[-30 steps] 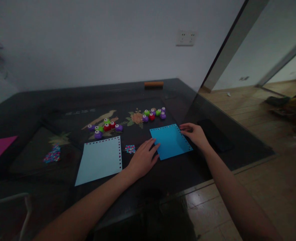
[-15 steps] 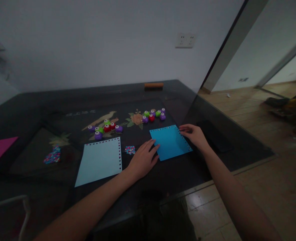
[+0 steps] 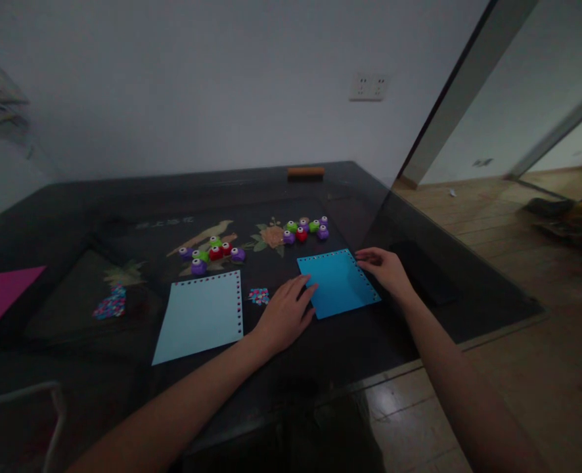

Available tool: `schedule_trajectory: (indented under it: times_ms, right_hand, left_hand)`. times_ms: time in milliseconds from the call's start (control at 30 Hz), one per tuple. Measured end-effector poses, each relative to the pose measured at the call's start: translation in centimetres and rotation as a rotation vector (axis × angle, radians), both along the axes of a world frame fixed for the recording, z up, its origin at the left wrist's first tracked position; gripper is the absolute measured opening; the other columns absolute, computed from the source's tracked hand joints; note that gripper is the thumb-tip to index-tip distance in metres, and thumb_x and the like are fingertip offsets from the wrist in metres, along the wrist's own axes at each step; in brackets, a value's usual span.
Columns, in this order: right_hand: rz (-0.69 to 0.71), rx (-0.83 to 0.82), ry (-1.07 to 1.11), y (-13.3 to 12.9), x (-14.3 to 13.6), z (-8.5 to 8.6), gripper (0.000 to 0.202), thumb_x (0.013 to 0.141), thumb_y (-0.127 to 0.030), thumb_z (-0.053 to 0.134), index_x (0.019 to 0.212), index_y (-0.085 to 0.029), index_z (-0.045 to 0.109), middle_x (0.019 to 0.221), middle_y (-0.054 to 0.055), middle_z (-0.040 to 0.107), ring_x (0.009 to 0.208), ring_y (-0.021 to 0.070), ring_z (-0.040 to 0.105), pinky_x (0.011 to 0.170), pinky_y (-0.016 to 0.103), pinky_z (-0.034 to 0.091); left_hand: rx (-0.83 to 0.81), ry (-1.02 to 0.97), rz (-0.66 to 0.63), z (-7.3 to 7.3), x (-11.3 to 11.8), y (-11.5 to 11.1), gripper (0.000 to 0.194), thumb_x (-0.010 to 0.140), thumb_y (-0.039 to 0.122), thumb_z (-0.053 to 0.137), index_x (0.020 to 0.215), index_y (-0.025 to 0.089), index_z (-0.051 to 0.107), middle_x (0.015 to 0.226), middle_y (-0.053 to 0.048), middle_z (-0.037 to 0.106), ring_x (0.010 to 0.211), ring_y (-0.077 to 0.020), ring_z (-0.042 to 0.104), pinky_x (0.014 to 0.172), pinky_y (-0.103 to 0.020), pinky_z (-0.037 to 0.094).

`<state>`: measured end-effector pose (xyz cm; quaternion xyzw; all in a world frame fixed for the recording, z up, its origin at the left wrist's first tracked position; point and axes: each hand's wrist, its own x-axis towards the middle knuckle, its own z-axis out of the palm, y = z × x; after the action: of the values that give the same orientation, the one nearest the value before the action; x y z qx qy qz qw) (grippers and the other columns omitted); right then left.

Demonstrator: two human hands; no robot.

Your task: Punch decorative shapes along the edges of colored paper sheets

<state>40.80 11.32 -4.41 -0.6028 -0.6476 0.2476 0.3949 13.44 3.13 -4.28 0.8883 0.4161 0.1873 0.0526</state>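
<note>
A blue sheet of paper [image 3: 340, 286] with punched holes along its top and right edges lies flat on the dark table. My left hand [image 3: 286, 312] rests open, its fingertips lying over the sheet's left edge. At the upper right corner, thumb and fingers of my right hand [image 3: 382, 268] are bent together on the sheet's holed edge. A pale blue sheet [image 3: 202, 315], holed along its top and right sides, lies to the left. Between the sheets, beside my left hand, is a small heap of pink, blue and white paper dots [image 3: 259, 295].
Purple, green and red hole punches with eye-like tops stand in two groups, one at left [image 3: 215, 252] and one at right [image 3: 301, 233]. Another dot heap [image 3: 111, 303] and a pink sheet [image 3: 5, 295] lie farther left. A brown bar [image 3: 305, 172] sits by the wall; a dark flat object [image 3: 424, 272] lies right.
The view has shifted slightly, so everything on the table appears a little lower and to the right. Both hands keep nearly the same places at the blue sheet.
</note>
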Motion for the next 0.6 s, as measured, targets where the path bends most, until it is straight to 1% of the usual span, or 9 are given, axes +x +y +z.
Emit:
schedule_trajectory:
  times_ms: [67, 167, 233, 267, 333, 400, 533, 600]
  right_hand:
    - [-0.009, 0.011, -0.006, 0.0, 0.1, -0.1, 0.027, 0.068, -0.027, 0.066, 0.091, -0.015, 0.070, 0.088, 0.009, 0.071, 0.077, 0.0210, 0.063, 0.075, 0.037, 0.049]
    - [-0.024, 0.017, -0.002, 0.1, 0.2, -0.1, 0.028, 0.069, -0.030, 0.066, 0.092, -0.015, 0.070, 0.089, 0.009, 0.071, 0.078, 0.0216, 0.063, 0.075, 0.037, 0.049]
    - [-0.029, 0.016, 0.015, 0.1, 0.3, -0.2, 0.029, 0.070, -0.033, 0.065, 0.092, -0.015, 0.069, 0.090, 0.010, 0.070, 0.080, 0.0224, 0.063, 0.074, 0.037, 0.049]
    - [-0.033, 0.015, 0.022, 0.1, 0.3, -0.2, 0.029, 0.071, -0.034, 0.064, 0.092, -0.015, 0.069, 0.090, 0.010, 0.070, 0.081, 0.0228, 0.064, 0.073, 0.037, 0.049]
    - [-0.048, 0.016, 0.023, 0.0, 0.3, 0.0, 0.030, 0.072, -0.036, 0.063, 0.092, -0.015, 0.069, 0.091, 0.010, 0.070, 0.082, 0.0236, 0.064, 0.072, 0.037, 0.050]
    - [-0.056, 0.026, 0.012, -0.1, 0.0, 0.3, 0.031, 0.073, -0.038, 0.062, 0.092, -0.016, 0.069, 0.091, 0.010, 0.070, 0.082, 0.0241, 0.064, 0.071, 0.038, 0.050]
    - [-0.025, 0.073, -0.022, -0.3, -1.6, 2.1, 0.030, 0.075, -0.040, 0.061, 0.092, -0.017, 0.070, 0.090, 0.009, 0.071, 0.082, 0.0242, 0.064, 0.073, 0.038, 0.050]
    - [0.007, 0.094, -0.026, -0.5, -3.2, 3.3, 0.030, 0.076, -0.040, 0.060, 0.092, -0.017, 0.070, 0.089, 0.009, 0.071, 0.082, 0.0240, 0.065, 0.073, 0.038, 0.050]
  left_hand:
    - [0.036, 0.003, -0.030, 0.6, 0.1, -0.1, 0.042, 0.087, 0.023, 0.053, 0.128, 0.014, 0.047, 0.138, -0.017, 0.046, 0.128, -0.0285, 0.043, 0.106, -0.046, 0.036]
    - [0.067, -0.031, -0.084, 2.2, -0.5, -0.3, 0.039, 0.088, 0.022, 0.050, 0.127, 0.018, 0.048, 0.137, -0.014, 0.048, 0.127, -0.0258, 0.044, 0.106, -0.047, 0.035]
    - [0.062, -0.078, -0.090, 3.6, -1.8, -0.2, 0.037, 0.089, 0.022, 0.049, 0.126, 0.020, 0.048, 0.135, -0.012, 0.051, 0.124, -0.0240, 0.047, 0.104, -0.045, 0.039]
    - [0.059, -0.104, -0.075, 4.1, -2.8, -0.1, 0.037, 0.089, 0.022, 0.049, 0.126, 0.021, 0.049, 0.133, -0.011, 0.052, 0.122, -0.0235, 0.048, 0.101, -0.044, 0.041]
    - [0.060, -0.131, -0.015, 4.9, -5.6, 0.3, 0.035, 0.090, 0.022, 0.046, 0.126, 0.023, 0.049, 0.130, -0.009, 0.054, 0.118, -0.0226, 0.050, 0.099, -0.043, 0.043]
    - [0.070, -0.137, 0.110, 4.9, -9.5, 0.7, 0.032, 0.092, 0.024, 0.042, 0.122, 0.022, 0.053, 0.126, -0.009, 0.056, 0.116, -0.0223, 0.051, 0.099, -0.042, 0.042]
    - [0.103, -0.048, 0.381, 3.3, -17.5, 1.3, 0.030, 0.090, 0.026, 0.041, 0.113, 0.021, 0.059, 0.115, -0.010, 0.062, 0.107, -0.0257, 0.056, 0.095, -0.044, 0.044]
    - [0.103, -0.057, 0.483, 2.6, -20.3, 1.5, 0.029, 0.089, 0.027, 0.041, 0.108, 0.019, 0.061, 0.110, -0.011, 0.063, 0.105, -0.0263, 0.058, 0.093, -0.043, 0.045]
